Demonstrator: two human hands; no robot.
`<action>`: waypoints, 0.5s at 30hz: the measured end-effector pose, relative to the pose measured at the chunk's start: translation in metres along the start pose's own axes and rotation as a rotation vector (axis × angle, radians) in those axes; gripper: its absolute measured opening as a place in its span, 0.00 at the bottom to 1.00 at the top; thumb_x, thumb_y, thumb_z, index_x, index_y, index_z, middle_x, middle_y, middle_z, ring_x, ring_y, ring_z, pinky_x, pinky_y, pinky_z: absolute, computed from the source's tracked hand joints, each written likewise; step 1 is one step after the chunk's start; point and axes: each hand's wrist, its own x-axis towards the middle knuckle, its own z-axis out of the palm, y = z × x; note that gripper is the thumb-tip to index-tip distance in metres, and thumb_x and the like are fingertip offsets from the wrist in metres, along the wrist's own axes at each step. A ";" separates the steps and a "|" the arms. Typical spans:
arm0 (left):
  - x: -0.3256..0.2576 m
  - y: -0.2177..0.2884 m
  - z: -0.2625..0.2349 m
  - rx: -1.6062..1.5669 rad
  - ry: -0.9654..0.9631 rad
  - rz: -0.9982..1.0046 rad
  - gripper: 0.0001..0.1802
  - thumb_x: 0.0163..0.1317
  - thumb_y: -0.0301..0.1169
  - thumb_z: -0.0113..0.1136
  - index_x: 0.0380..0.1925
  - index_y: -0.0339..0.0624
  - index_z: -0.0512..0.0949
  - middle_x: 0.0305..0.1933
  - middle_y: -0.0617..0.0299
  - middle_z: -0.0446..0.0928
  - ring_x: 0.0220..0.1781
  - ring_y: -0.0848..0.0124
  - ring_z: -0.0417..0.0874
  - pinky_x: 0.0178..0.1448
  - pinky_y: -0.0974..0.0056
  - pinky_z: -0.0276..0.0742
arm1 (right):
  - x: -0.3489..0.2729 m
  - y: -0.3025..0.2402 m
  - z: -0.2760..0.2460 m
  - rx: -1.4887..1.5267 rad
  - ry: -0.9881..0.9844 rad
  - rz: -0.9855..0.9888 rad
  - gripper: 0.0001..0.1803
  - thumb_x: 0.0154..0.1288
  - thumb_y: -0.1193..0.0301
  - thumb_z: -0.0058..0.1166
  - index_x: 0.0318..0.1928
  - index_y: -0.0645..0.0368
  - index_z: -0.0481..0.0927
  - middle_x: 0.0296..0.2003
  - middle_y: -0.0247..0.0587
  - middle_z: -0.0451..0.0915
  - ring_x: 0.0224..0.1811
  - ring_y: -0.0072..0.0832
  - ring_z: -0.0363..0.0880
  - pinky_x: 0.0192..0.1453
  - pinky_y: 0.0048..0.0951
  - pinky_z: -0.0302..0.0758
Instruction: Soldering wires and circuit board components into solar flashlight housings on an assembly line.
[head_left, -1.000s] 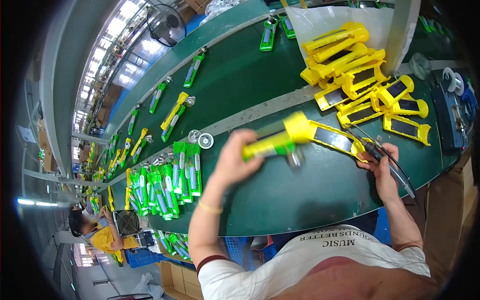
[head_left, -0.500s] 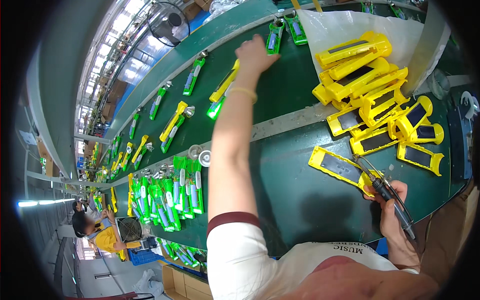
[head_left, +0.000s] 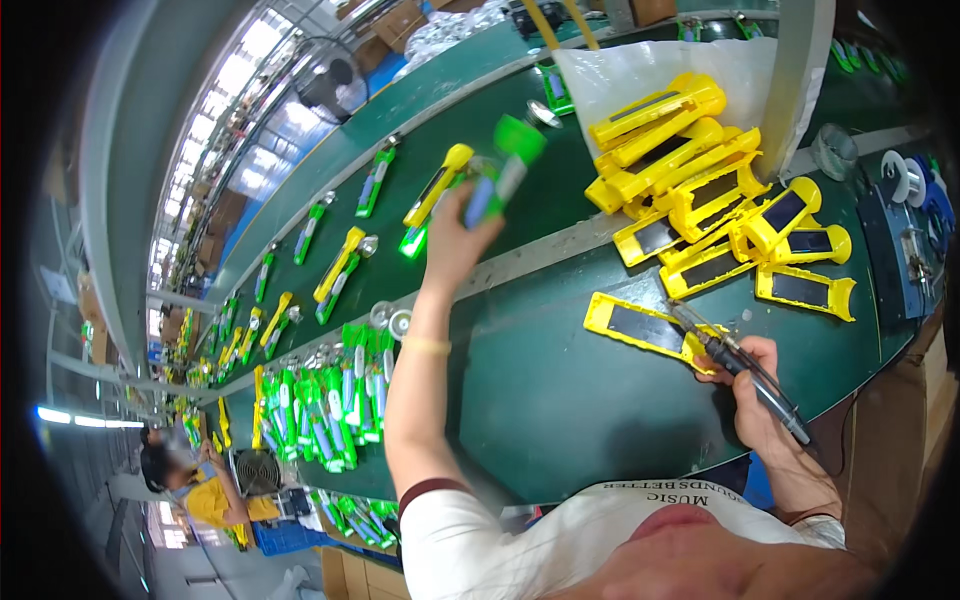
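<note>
Head view: a green flashlight body (head_left: 512, 165), blurred, is held up over the green lane beyond the grey rail (head_left: 545, 230), gripped by the closed left hand (head_left: 460, 240). On the near tabletop (head_left: 560, 430), a yellow shell (head_left: 640, 325) with a dark panel is laid face up, apart from that body; its nearer end is touched by the fingers of the right hand (head_left: 755, 412), in which a soldering iron (head_left: 775, 398) is gripped, its tip above the shell. Whether anything has been soldered there cannot be told, but these two parts are not yet joined, so this unit is judged to be at an early stage. Just beyond the shell, a heap of yellow shells (head_left: 705, 185) is piled, partly on a white sheet (head_left: 595, 85), and seems left to be worked. In the lane, a yellow-and-green pair (head_left: 340, 270) is seen, with others farther left; these may be further along, though no finished join can be made out. Beside the left forearm, a cluster of green flashlights (head_left: 325, 400) is gathered. At far right a wire spool (head_left: 903, 172) is placed; at far left a co-worker (head_left: 215, 500) is seen.
</note>
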 end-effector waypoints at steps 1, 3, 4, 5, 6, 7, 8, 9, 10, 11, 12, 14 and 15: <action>-0.037 0.017 -0.008 -0.114 -0.115 0.083 0.30 0.41 0.33 0.68 0.47 0.37 0.72 0.49 0.52 0.73 0.51 0.57 0.75 0.56 0.62 0.70 | 0.002 0.001 0.002 0.042 0.033 -0.009 0.30 0.63 0.47 0.44 0.48 0.62 0.56 0.46 0.51 0.73 0.45 0.34 0.77 0.50 0.36 0.75; -0.101 0.035 -0.015 -0.128 -0.439 0.282 0.32 0.37 0.31 0.71 0.48 0.43 0.73 0.54 0.54 0.70 0.59 0.58 0.69 0.62 0.57 0.64 | 0.003 0.008 -0.001 0.119 -0.017 0.004 0.29 0.64 0.48 0.43 0.49 0.59 0.55 0.44 0.49 0.72 0.46 0.35 0.77 0.48 0.37 0.77; -0.121 0.041 -0.008 -0.113 -0.536 0.484 0.30 0.41 0.33 0.71 0.49 0.45 0.74 0.61 0.53 0.65 0.66 0.53 0.61 0.66 0.52 0.58 | 0.003 0.011 -0.001 0.149 -0.026 0.005 0.28 0.65 0.48 0.43 0.49 0.58 0.55 0.42 0.48 0.72 0.45 0.36 0.78 0.47 0.35 0.77; -0.144 0.053 -0.001 -0.124 -0.588 0.500 0.29 0.41 0.34 0.71 0.47 0.47 0.75 0.64 0.51 0.61 0.69 0.50 0.55 0.69 0.48 0.52 | 0.004 0.008 0.000 0.224 -0.114 0.044 0.26 0.66 0.50 0.42 0.49 0.58 0.55 0.38 0.47 0.73 0.41 0.36 0.79 0.43 0.33 0.78; -0.164 0.058 0.008 -0.141 -0.594 0.486 0.28 0.42 0.37 0.71 0.47 0.48 0.76 0.65 0.50 0.59 0.69 0.49 0.53 0.69 0.49 0.50 | 0.005 0.007 0.002 0.224 -0.174 0.060 0.25 0.66 0.50 0.41 0.48 0.58 0.56 0.36 0.46 0.74 0.39 0.35 0.80 0.41 0.32 0.79; -0.173 0.064 0.014 -0.109 -0.550 0.496 0.28 0.41 0.38 0.71 0.46 0.49 0.76 0.65 0.50 0.58 0.69 0.48 0.53 0.69 0.48 0.50 | 0.005 0.007 0.001 0.203 -0.186 0.052 0.25 0.67 0.50 0.40 0.48 0.57 0.56 0.36 0.46 0.75 0.39 0.35 0.80 0.40 0.30 0.78; -0.181 0.070 0.015 -0.078 -0.508 0.505 0.28 0.41 0.39 0.71 0.46 0.49 0.76 0.66 0.49 0.58 0.69 0.48 0.53 0.69 0.47 0.50 | 0.006 0.009 -0.001 0.181 -0.196 0.044 0.25 0.67 0.49 0.40 0.48 0.57 0.56 0.36 0.45 0.75 0.39 0.34 0.80 0.38 0.28 0.78; -0.183 0.074 0.012 -0.074 -0.510 0.503 0.27 0.41 0.39 0.70 0.45 0.48 0.76 0.64 0.49 0.60 0.69 0.49 0.54 0.69 0.46 0.49 | 0.006 0.011 -0.001 0.152 -0.188 0.003 0.25 0.67 0.49 0.39 0.49 0.56 0.57 0.37 0.45 0.75 0.39 0.30 0.79 0.34 0.23 0.74; -0.185 0.075 0.010 0.015 -0.468 0.538 0.26 0.42 0.38 0.70 0.45 0.48 0.76 0.64 0.49 0.60 0.69 0.50 0.54 0.69 0.45 0.48 | 0.005 0.014 0.000 0.116 -0.158 -0.043 0.25 0.67 0.48 0.39 0.49 0.56 0.57 0.37 0.44 0.76 0.39 0.28 0.78 0.34 0.22 0.72; -0.187 0.076 0.008 0.104 -0.427 0.571 0.26 0.42 0.38 0.69 0.45 0.48 0.76 0.63 0.49 0.61 0.69 0.50 0.55 0.69 0.45 0.48 | 0.004 0.016 0.000 0.081 -0.127 -0.089 0.25 0.67 0.48 0.39 0.49 0.56 0.57 0.37 0.44 0.76 0.38 0.26 0.78 0.33 0.21 0.70; -0.188 0.079 0.004 0.128 -0.376 0.590 0.26 0.43 0.36 0.68 0.45 0.45 0.75 0.61 0.50 0.64 0.68 0.52 0.56 0.69 0.45 0.49 | 0.003 0.016 -0.002 0.043 -0.124 -0.113 0.25 0.67 0.48 0.39 0.49 0.56 0.58 0.37 0.43 0.75 0.39 0.25 0.77 0.34 0.21 0.68; -0.191 0.074 0.008 0.039 -0.383 0.552 0.27 0.43 0.34 0.67 0.46 0.41 0.72 0.58 0.50 0.67 0.67 0.54 0.59 0.69 0.47 0.51 | 0.001 0.019 -0.001 0.059 -0.137 -0.096 0.25 0.67 0.48 0.39 0.49 0.56 0.58 0.38 0.44 0.75 0.39 0.26 0.77 0.35 0.21 0.69; -0.192 0.071 0.015 -0.003 -0.411 0.572 0.27 0.47 0.36 0.66 0.47 0.40 0.70 0.55 0.51 0.70 0.62 0.55 0.66 0.67 0.48 0.55 | 0.000 0.017 0.002 0.103 -0.133 -0.080 0.25 0.67 0.49 0.40 0.48 0.56 0.58 0.39 0.45 0.75 0.39 0.28 0.77 0.37 0.23 0.71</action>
